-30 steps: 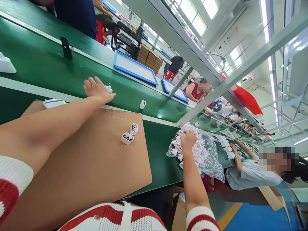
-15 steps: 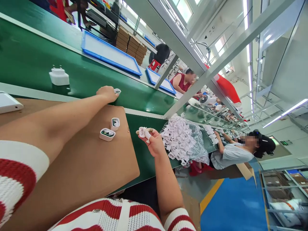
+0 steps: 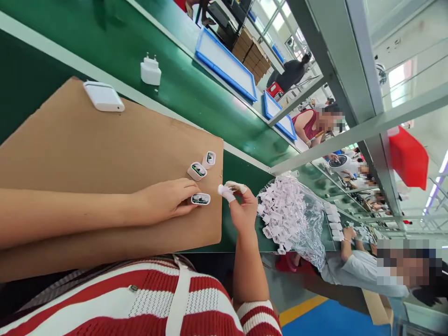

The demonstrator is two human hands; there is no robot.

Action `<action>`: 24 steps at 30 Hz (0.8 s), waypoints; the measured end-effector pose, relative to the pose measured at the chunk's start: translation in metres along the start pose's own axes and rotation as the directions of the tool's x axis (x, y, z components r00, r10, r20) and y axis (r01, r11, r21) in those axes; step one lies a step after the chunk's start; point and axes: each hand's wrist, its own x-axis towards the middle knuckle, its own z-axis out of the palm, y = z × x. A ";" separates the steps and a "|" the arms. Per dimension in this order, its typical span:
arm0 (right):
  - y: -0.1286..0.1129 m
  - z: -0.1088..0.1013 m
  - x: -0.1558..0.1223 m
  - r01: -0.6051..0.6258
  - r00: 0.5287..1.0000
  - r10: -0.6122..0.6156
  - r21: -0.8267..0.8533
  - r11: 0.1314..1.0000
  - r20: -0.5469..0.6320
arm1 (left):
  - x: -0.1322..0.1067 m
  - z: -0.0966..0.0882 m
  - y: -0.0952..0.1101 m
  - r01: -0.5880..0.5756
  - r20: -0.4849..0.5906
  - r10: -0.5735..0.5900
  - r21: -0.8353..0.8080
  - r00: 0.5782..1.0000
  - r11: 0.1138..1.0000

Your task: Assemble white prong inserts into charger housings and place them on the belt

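My left hand (image 3: 171,198) reaches in over the cardboard sheet (image 3: 140,144), fingers closed round a white charger housing (image 3: 200,199). The open end of this housing faces me and shows green and dark circuitry inside. Just past it, two similar open housings stand close together: a nearer one (image 3: 197,171) and a farther one (image 3: 209,159). Off the sheet's right edge, my right hand (image 3: 243,203) pinches a small white plastic part (image 3: 224,190) between thumb and fingers. White coverings wrap its fingertips, which partly hide that part's shape.
A clear bag heaped with small white parts (image 3: 283,205) lies right of my right hand. A white plug charger (image 3: 150,71) stands on the green conveyor (image 3: 182,93). A white, box-like device (image 3: 104,96) rests on the cardboard's far left. A co-worker (image 3: 371,266) sits at right.
My left hand has come back from the conveyor to the cardboard with the charger housing. My right hand still pinches the white part, now close to that housing. The camera view has turned.
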 end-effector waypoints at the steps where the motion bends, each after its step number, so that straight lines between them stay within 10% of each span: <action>1: -0.001 0.003 -0.004 0.064 0.997 -0.061 -0.070 0.995 0.056 | -0.003 0.004 -0.003 0.001 0.020 -0.001 -0.024 1.000 1.000; 10: 0.002 0.019 -0.018 0.454 0.881 -0.309 -0.456 0.766 0.358 | 0.003 0.009 -0.019 0.002 -0.020 -0.006 -0.206 1.000 0.979; 24: -0.003 0.023 -0.016 0.537 0.834 -0.304 -0.546 0.643 0.461 | 0.002 0.011 -0.020 0.011 -0.008 -0.013 -0.211 1.000 0.977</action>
